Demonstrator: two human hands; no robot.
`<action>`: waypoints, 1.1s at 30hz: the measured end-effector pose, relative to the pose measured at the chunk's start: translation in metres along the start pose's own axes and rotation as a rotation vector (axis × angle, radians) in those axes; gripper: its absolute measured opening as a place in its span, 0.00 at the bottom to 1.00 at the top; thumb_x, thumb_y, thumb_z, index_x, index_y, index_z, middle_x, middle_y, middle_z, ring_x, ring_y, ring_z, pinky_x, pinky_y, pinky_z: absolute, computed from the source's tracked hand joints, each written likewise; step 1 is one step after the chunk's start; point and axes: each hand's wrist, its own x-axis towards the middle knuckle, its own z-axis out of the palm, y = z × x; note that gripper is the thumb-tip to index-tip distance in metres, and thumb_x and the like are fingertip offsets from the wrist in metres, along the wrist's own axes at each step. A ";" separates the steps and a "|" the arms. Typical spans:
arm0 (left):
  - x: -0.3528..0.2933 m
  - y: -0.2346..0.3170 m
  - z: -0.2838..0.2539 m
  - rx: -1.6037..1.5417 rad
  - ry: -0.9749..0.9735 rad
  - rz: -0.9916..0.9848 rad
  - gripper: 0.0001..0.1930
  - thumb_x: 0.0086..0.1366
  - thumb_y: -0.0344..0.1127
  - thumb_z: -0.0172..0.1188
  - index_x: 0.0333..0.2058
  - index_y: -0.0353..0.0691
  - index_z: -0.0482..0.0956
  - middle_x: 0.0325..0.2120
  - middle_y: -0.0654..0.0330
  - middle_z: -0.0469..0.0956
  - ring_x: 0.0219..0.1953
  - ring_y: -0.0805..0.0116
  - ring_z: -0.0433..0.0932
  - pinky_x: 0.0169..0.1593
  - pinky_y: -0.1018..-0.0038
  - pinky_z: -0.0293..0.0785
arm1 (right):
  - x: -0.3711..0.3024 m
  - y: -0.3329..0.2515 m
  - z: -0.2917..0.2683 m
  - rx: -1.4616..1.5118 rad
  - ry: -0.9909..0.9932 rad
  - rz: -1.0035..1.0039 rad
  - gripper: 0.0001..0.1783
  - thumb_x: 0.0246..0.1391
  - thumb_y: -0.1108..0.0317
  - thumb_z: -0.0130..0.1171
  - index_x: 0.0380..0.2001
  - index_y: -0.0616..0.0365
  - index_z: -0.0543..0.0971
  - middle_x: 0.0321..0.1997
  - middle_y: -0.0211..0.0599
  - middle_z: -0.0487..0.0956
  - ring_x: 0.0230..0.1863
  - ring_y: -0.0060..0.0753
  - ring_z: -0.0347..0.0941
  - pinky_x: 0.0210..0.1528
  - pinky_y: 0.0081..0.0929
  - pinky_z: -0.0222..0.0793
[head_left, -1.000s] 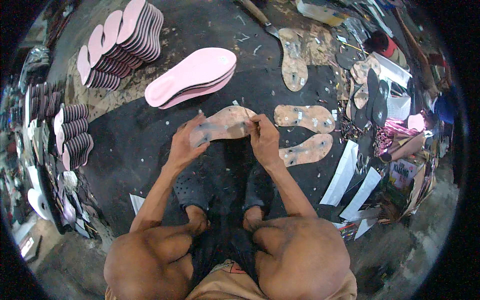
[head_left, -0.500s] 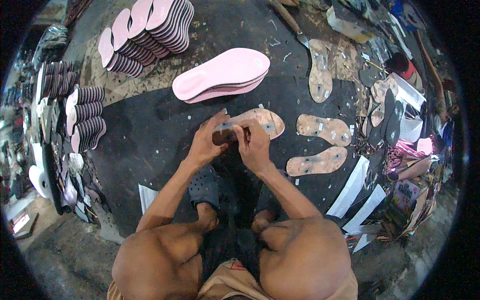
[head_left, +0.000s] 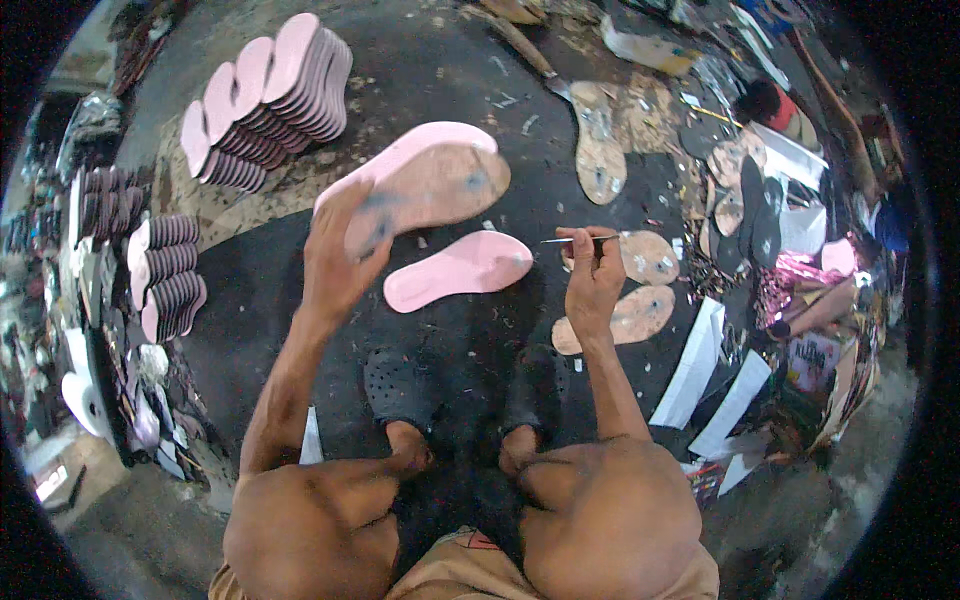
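Observation:
A brown, stained sole template (head_left: 440,190) is in my left hand (head_left: 340,240), its fingers gripping the heel end. It is raised over a pair of pink insoles (head_left: 440,133), partly covering them. One pink insole (head_left: 460,270) lies flat on the black mat, between my two hands. My right hand (head_left: 597,280) is to the right of that insole, pinching a thin metal rod (head_left: 560,240) that points left. Beneath and beside this hand are two more brown sole templates, the upper one (head_left: 648,257) partly hidden and the lower one (head_left: 630,318) nearer me.
Stacks of pink insoles (head_left: 265,90) stand at the far left, with smaller stacks (head_left: 170,265) below. Another template (head_left: 600,150) lies far right beside a wooden-handled tool (head_left: 525,45). White strips (head_left: 690,365) and heaped scraps line the right side. My dark clogs (head_left: 398,385) rest on the mat.
My hands have separated. The left lifted the template away to the upper left, uncovering the pink insole on the mat. The right moved rightward with the thin rod. The whole view shifted slightly.

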 end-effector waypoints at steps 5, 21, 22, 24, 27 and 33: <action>-0.093 0.015 0.040 -0.271 -0.258 -0.239 0.40 0.56 0.30 0.78 0.69 0.40 0.77 0.67 0.49 0.80 0.69 0.45 0.77 0.74 0.54 0.71 | -0.013 0.029 -0.006 0.085 -0.075 0.236 0.13 0.81 0.62 0.56 0.47 0.62 0.80 0.44 0.40 0.91 0.39 0.24 0.86 0.44 0.26 0.83; -0.104 -0.010 0.070 -0.238 -0.299 -0.262 0.44 0.55 0.30 0.79 0.72 0.45 0.74 0.71 0.50 0.76 0.71 0.45 0.75 0.76 0.53 0.68 | -0.023 0.010 0.025 -0.294 -0.218 0.093 0.09 0.76 0.67 0.63 0.44 0.62 0.79 0.34 0.41 0.87 0.31 0.29 0.82 0.35 0.33 0.76; -0.104 -0.011 0.069 -0.230 -0.303 -0.270 0.44 0.55 0.30 0.79 0.72 0.45 0.74 0.72 0.50 0.76 0.71 0.45 0.75 0.76 0.52 0.68 | -0.026 0.017 0.034 -0.282 -0.239 -0.017 0.08 0.75 0.68 0.65 0.43 0.62 0.80 0.33 0.41 0.86 0.31 0.31 0.81 0.34 0.34 0.75; -0.101 -0.009 0.077 -0.275 -0.299 -0.257 0.45 0.55 0.31 0.79 0.72 0.45 0.74 0.73 0.50 0.75 0.72 0.45 0.75 0.77 0.52 0.67 | -0.028 0.035 0.045 -0.270 -0.261 -0.251 0.06 0.72 0.70 0.67 0.42 0.62 0.80 0.32 0.42 0.83 0.30 0.35 0.81 0.33 0.36 0.74; -0.104 -0.019 0.073 -0.326 -0.283 -0.264 0.46 0.54 0.32 0.80 0.73 0.45 0.73 0.74 0.51 0.74 0.72 0.44 0.74 0.77 0.53 0.66 | -0.033 0.032 0.052 -0.277 -0.220 -0.348 0.05 0.69 0.73 0.69 0.44 0.60 0.82 0.34 0.45 0.83 0.32 0.42 0.82 0.37 0.37 0.77; -0.104 -0.020 0.074 -0.539 -0.272 -0.407 0.49 0.54 0.32 0.79 0.76 0.44 0.68 0.73 0.49 0.74 0.73 0.43 0.73 0.78 0.55 0.66 | -0.039 0.002 0.132 -0.161 -0.513 -0.230 0.08 0.70 0.65 0.68 0.43 0.58 0.83 0.38 0.47 0.86 0.39 0.58 0.84 0.41 0.49 0.79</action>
